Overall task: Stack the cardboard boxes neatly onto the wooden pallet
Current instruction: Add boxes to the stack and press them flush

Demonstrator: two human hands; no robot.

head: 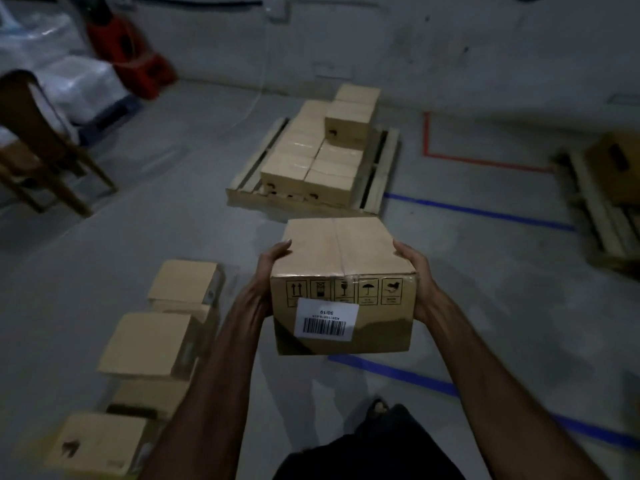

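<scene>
I carry a cardboard box [341,268] with a white barcode label in front of me, above the floor. My left hand [268,271] grips its left side and my right hand [417,271] grips its right side, thumbs on top. Ahead lies the wooden pallet [379,171] with several boxes [311,161] in two rows, and more stacked as a second layer at its far end. Several loose boxes [152,344] stand on the floor at my lower left.
A second pallet [602,216] with a box on it lies at the right edge. A wooden chair [41,140] stands at the left. Plastic-wrapped goods and a red machine [138,60] are at the back left. Blue and red tape lines mark the grey floor.
</scene>
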